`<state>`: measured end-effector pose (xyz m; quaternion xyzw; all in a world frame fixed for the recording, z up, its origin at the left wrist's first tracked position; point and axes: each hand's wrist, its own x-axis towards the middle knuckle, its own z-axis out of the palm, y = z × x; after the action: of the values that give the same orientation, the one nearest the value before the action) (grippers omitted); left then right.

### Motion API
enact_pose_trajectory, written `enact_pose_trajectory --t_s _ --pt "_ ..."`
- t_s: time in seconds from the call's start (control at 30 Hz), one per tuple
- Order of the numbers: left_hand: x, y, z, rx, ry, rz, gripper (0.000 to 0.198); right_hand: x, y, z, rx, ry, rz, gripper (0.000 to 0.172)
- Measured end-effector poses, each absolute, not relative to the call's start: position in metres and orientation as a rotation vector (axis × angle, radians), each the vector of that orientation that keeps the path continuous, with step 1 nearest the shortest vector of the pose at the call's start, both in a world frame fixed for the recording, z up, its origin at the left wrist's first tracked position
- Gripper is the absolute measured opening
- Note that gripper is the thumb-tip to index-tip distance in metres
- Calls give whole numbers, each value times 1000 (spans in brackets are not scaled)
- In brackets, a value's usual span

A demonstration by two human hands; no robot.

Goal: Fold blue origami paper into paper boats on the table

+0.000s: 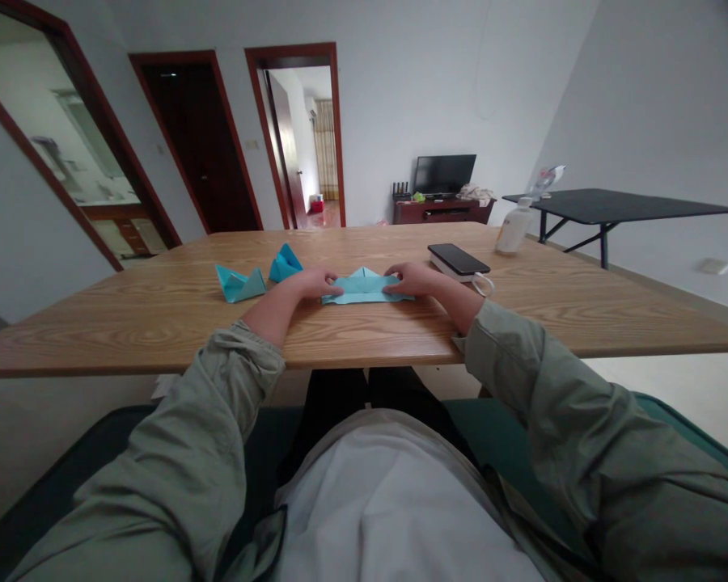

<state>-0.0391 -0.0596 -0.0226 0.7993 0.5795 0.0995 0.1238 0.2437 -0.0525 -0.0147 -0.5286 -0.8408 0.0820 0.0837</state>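
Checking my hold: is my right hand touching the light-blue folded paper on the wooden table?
Touching. The head view shows the right hand with fingers on the right end of the light-blue folded paper.

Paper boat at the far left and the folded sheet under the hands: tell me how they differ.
The paper boat stands up in a peaked shape, while the folded sheet lies low and flat. Neither hand touches the paper boat, while the folded sheet is held by the left hand and the right hand. Both are light blue paper on the wooden table.
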Motion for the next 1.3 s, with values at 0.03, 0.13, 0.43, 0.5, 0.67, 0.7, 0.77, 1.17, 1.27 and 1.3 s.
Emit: enact_pose_trajectory --t_s 0.03,0.13,0.43,0.5,0.67,0.7,0.77,1.17,1.27,1.3 --pt "-39 -59 -23 2351 1694 282 38 244 -53 -15 -1563 -2513 253 54" --pt "-39 -56 -25 2334 1723 280 42 243 -51 -16 -1578 -2489 265 53" --pt "-31 -64 -15 2270 1745 286 48 242 -40 -22 -1699 -2395 287 63" --pt "-31 -64 -15 2253 1764 313 49 242 -39 -22 -1717 -2384 286 62" --pt "-34 -57 -21 2175 1706 347 53 242 -41 -19 -1754 -2398 343 56" --pt "-35 -55 -22 2161 1681 355 52 242 -43 -18 -1760 -2406 353 54" --pt "-37 -53 -24 2143 1644 405 51 241 -45 -16 -1766 -2418 349 51" --pt "-33 -69 -19 1954 1479 874 47 247 -40 -21 -1597 -2267 541 29" --pt "-34 -66 -20 1912 1446 1024 47 246 -40 -25 -1509 -2114 736 20" --pt "-35 -64 -20 1897 1419 1084 48 245 -40 -26 -1480 -2060 797 18"
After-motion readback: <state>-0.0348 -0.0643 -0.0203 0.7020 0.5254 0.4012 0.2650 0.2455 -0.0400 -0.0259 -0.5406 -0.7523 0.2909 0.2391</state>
